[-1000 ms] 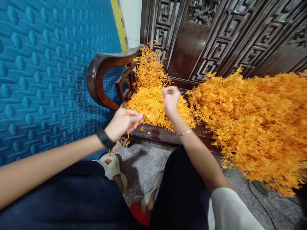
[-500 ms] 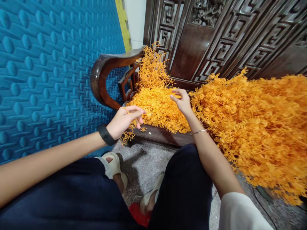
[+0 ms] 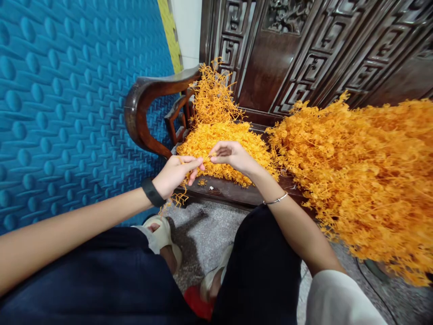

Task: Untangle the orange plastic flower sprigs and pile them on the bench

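My left hand (image 3: 176,174) is closed in a pinch at the front left of the pile, and orange branched plastic stems (image 3: 178,197) hang below it. Just right of its fingertips is my right hand (image 3: 232,156), with thumb and fingers curled nearly together. Whatever small orange bit lies between those fingers is hard to separate from the pile behind. Under and behind both hands spreads a heap of small orange spidery plastic pieces (image 3: 233,133) on a dark wooden bench seat (image 3: 233,190). One loose spidery piece (image 3: 202,182) lies near the seat's front edge.
Longer orange strands (image 3: 213,97) are heaped in the bench corner by the curved wooden armrest (image 3: 135,113). A large mass of orange branched plastic (image 3: 365,180) fills the right side. The carved backrest (image 3: 267,67) rises behind. Blue textured matting (image 3: 67,113) stands left.
My right hand has moved left and slightly down from above the pile, and its fingers have drawn together beside my left fingertips. My left hand has barely moved and still holds the stems.
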A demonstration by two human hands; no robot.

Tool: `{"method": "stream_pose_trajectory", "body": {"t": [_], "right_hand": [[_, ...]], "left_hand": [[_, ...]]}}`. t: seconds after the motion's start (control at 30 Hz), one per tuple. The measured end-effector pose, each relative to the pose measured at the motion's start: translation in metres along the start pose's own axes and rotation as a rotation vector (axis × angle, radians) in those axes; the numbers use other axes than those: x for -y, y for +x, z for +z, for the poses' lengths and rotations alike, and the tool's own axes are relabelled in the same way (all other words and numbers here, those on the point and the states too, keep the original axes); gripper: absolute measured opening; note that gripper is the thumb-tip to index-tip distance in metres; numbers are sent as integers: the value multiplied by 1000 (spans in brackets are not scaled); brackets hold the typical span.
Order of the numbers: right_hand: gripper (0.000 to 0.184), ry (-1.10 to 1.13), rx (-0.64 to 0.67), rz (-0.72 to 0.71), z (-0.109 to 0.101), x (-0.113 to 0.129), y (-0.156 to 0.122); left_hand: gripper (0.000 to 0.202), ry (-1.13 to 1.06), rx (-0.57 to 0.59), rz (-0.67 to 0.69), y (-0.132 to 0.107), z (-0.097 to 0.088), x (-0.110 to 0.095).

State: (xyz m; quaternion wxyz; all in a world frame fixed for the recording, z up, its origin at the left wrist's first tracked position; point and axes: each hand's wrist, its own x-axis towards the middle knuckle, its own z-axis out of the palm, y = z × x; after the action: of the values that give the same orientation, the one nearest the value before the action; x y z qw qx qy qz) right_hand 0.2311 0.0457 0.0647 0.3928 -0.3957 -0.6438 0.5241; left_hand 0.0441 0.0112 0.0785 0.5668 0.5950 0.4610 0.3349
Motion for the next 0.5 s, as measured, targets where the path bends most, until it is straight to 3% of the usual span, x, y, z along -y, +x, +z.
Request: {"method": "stream_pose_trajectory", "body": {"t": [0.13, 0.2, 0.3, 0.33, 0.43, 0.5], "right_hand": [[15, -72, -125, -84, 5, 0, 6], [14, -100, -249, -139, -7, -3, 11], [15, -173, -672, -248, -56, -11, 12], [12, -176, -749, -248, -76, -14, 11], [4, -218, -828, -249, -123, -28, 7], [4, -252, -774, -217, -133, -39, 9]], "left_hand": [[25, -126, 0, -81, 2, 5, -2], [26, -174, -9, -83, 0, 6, -7], [27, -154, -44, -33, -8, 0, -17], [27, -128, -69, 6, -11, -4, -20], [25, -63, -143, 155, -17, -12, -28], [23, -78, -142, 188, -17, -12, -31]]}}
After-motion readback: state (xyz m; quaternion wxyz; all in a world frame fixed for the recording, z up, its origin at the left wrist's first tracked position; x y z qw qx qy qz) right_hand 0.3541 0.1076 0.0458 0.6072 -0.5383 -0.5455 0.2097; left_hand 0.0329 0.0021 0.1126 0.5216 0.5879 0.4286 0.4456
